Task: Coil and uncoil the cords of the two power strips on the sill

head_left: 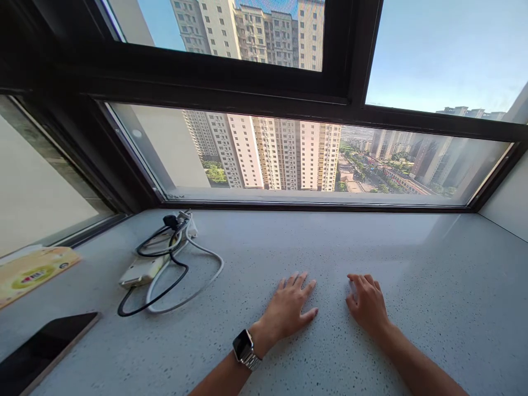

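Note:
My left hand [287, 308] lies palm down on the speckled white sill [330, 363], its fingers spread and nothing in it. A smartwatch [244, 347] with a metal band sits on the left wrist. To the right, apart from it, my right hand [368, 302] rests on the same surface. Its fingers are loosely bent, with a gap between thumb and forefinger, and no object shows in it. Bare sill lies between the two hands. Nearest to the left hand are looped black and white cables [220, 269] on a white power strip [142, 270].
A dark-screened tablet or phone [45, 349] lies at the lower left. Behind it is a yellow tissue pack [37, 275]. A dark window frame [247, 91] borders the sill's back and left; tall buildings [280, 151] stand outside. A white wall [505, 192] closes the right side.

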Motion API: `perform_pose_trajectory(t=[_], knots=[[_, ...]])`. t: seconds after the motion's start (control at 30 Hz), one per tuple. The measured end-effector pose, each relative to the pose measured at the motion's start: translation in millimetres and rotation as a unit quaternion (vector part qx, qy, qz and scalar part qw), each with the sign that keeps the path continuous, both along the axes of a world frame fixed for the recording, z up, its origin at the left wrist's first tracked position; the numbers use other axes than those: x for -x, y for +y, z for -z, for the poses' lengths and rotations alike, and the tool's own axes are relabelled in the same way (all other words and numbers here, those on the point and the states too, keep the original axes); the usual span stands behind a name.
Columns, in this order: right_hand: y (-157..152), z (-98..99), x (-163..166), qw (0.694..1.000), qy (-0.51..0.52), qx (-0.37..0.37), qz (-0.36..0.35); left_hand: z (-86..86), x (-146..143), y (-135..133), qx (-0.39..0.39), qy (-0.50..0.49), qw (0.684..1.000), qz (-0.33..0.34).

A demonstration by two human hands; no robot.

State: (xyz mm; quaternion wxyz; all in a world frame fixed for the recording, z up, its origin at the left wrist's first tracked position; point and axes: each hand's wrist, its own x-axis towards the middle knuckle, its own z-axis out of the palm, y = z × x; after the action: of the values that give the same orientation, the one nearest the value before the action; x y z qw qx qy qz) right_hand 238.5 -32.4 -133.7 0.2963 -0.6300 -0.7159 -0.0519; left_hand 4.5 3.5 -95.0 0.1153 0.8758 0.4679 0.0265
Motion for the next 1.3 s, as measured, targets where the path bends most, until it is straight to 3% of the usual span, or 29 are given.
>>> perform_pose_trajectory(t=[0.17,0.33,0.57,0.87,1.03,1.13,1.23,1.3], knots=[[-1,-1.3,0,0.999,-0.010,0.031,-0.005,-3.3,-1,-1,0.001,0.004,1.000,-0.004],[-1,-2.7,1,1.000,-0.009,0.003,0.006,-10.0,-4,-3,0.017,0.024,0.999,-0.013],[-2,-3.0,0,0.999,0.004,0.051,-0.008,-8.6,-5,-3,0.012,0.025,1.000,-0.008],[0,2.8,1,1.000,0.010,0.015,0.002,-3.8,-3,-3,0.007,0.012,1.000,-0.009],[2,2.8,0,1.000,0.015,-0.021,-0.011,-14.4,5,7,0.021,0.002,1.000,0.000],[3,0.0,-1,0.999,0.017,-0.034,-0.023,-31.6,37,28,-0.030,0.007,0.997,-0.077],[4,-2.2,-2,0.998,0.023,-0.045,-0.037,-48.2,87,50,-0.101,0.038,0.959,-0.261],[5,-2.8,-1,0.997,0.027,-0.052,-0.046,-50.7,117,60,-0.086,0.045,0.921,-0.379]])
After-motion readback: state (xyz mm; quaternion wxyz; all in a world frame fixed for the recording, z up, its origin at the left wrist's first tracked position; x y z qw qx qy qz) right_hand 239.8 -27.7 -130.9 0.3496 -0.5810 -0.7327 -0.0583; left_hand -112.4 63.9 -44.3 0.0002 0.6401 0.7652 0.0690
